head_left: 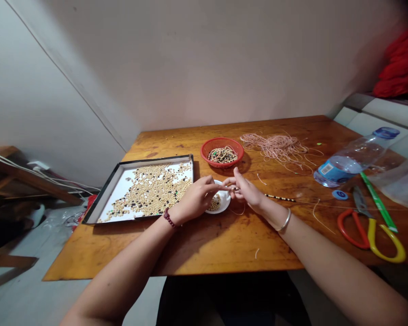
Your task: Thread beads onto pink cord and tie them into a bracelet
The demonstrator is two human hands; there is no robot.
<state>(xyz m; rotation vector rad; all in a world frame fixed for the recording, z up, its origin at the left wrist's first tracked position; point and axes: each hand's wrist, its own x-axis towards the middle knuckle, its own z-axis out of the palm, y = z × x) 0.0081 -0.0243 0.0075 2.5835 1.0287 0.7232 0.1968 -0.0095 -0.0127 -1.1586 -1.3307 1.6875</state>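
Note:
My left hand (pixel 201 195) is closed in a pinch over the small white bowl (pixel 229 203), its fingertips meeting those of my right hand. Whatever lies in that pinch is too small to make out. My right hand (pixel 246 191) has its thumb raised and its fingers curled around a few beads. From under its wrist, a string of beads (pixel 280 198), pale and dark, runs right along the table and continues as thin bare cord. Loose beads (pixel 215 203) lie in the bowl, partly hidden by my left hand.
A black-edged tray (pixel 118 174) of loose beads sits left. Behind my hands stand a red basket (pixel 204 156) of bead strings and a tangle of pink cord (pixel 275 146). Right are a plastic bottle (pixel 343 168), its blue cap (pixel 340 194), scissors (pixel 372 233) and a green strip (pixel 379 201).

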